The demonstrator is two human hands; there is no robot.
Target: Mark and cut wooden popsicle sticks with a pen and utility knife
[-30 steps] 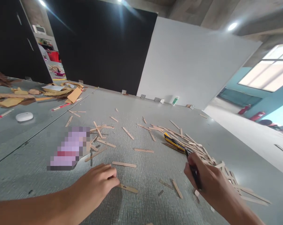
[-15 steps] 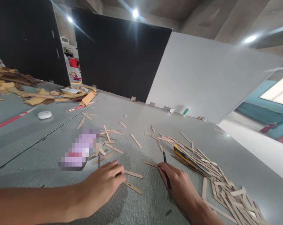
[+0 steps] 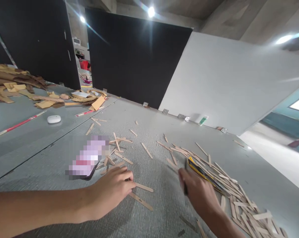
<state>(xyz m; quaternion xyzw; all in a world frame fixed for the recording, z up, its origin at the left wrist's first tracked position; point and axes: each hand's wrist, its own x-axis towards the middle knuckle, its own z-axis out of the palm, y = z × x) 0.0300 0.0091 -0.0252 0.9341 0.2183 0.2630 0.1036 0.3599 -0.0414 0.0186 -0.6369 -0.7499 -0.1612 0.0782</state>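
Note:
My left hand (image 3: 117, 185) is closed in a pinch on a flat wooden craft stick (image 3: 144, 187) pointing right, just above the table. A second craft stick (image 3: 141, 201), with a small dark mark, lies at its fingertips. My right hand (image 3: 196, 186), blurred by motion, is wrapped round a slim black pen-like tool (image 3: 186, 188), mostly hidden by the fingers. Another stick (image 3: 171, 164) sticks out from its fingertips, also smeared. Just beyond that hand lies a yellow and black utility knife (image 3: 201, 172) on loose sticks.
A heap of craft sticks (image 3: 253, 211) covers the right side; several more lie scattered (image 3: 124, 158) ahead. A blurred-out purple phone-like object (image 3: 90, 158) is left of them. Farther left are a white case (image 3: 54, 119), a red-and-white rod (image 3: 20, 124) and brown scraps (image 3: 45, 104). Panels (image 3: 137, 59) stand behind.
My right hand has moved right with the black tool and the stick at its fingertips. My left hand keeps its pinch on the craft stick. The view has shifted slightly.

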